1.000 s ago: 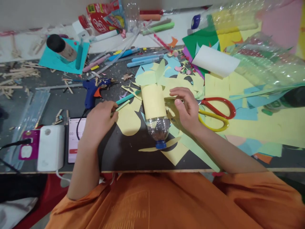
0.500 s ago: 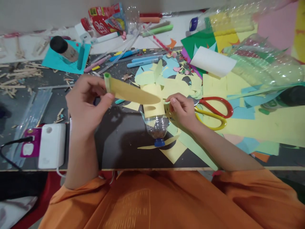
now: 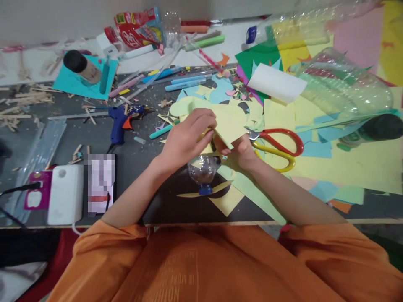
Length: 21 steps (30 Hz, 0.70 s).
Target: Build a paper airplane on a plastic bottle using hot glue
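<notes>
My left hand (image 3: 190, 138) is closed, its fingertips pinching the left edge of a piece of pale yellow paper (image 3: 234, 123) held above the desk. On the paper's lower right side is my right hand (image 3: 244, 153), its thumb near the edge and its fingers curled under it, partly hidden. Below my hands lies a clear plastic bottle (image 3: 201, 170) with a blue cap, its upper part covered by paper and my left hand. Scissors (image 3: 283, 140) with one red and one yellow handle rest just right of my right hand.
A blue glue gun (image 3: 119, 121) lies left of my left hand. Nearer the front edge are a phone (image 3: 100, 182) and a white power bank (image 3: 65, 195). Markers (image 3: 185, 84), paper scraps (image 3: 226, 201) and a white paper roll (image 3: 277, 83) lie around. A crumpled clear bottle (image 3: 346, 84) is at right.
My left hand has swung right and inward with the yellow paper, bringing it over to my right hand. The glue gun and phone are now uncovered. My right hand has turned under the paper.
</notes>
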Motion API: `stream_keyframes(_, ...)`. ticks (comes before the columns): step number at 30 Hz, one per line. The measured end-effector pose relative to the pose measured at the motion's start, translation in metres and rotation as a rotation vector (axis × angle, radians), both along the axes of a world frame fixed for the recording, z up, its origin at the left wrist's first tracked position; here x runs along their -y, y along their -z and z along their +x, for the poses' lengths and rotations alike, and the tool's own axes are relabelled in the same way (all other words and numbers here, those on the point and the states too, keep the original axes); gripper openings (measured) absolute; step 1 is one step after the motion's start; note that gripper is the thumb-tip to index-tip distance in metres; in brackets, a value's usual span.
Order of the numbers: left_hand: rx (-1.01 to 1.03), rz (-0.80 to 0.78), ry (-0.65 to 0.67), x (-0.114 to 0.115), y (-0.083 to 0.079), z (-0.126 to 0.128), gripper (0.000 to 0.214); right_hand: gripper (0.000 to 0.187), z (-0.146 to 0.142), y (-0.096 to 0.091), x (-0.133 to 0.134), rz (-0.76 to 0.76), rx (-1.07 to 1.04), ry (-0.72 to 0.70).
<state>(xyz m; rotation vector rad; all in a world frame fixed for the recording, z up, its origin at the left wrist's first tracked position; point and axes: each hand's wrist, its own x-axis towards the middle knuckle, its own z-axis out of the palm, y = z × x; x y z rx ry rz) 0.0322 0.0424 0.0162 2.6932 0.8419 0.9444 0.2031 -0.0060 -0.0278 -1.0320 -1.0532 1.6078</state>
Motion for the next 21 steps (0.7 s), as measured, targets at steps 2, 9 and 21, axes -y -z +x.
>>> stream_keyframes(2, -0.041, 0.028, 0.03, -0.002, 0.001, -0.001, 0.011, 0.079, -0.001, -0.002, -0.001, -0.01, -0.07, 0.065)
stream_keyframes(9, -0.129, 0.087, 0.09, 0.004, -0.005, -0.015, 0.027, 0.041, 0.003, -0.007, -0.005, -0.234, -0.075, 0.08)
stream_keyframes(21, -0.622, -0.678, -1.093, -0.007, -0.029, -0.108, 0.057, 0.045, 0.007, -0.008, -0.011, -0.249, -0.075, 0.171)
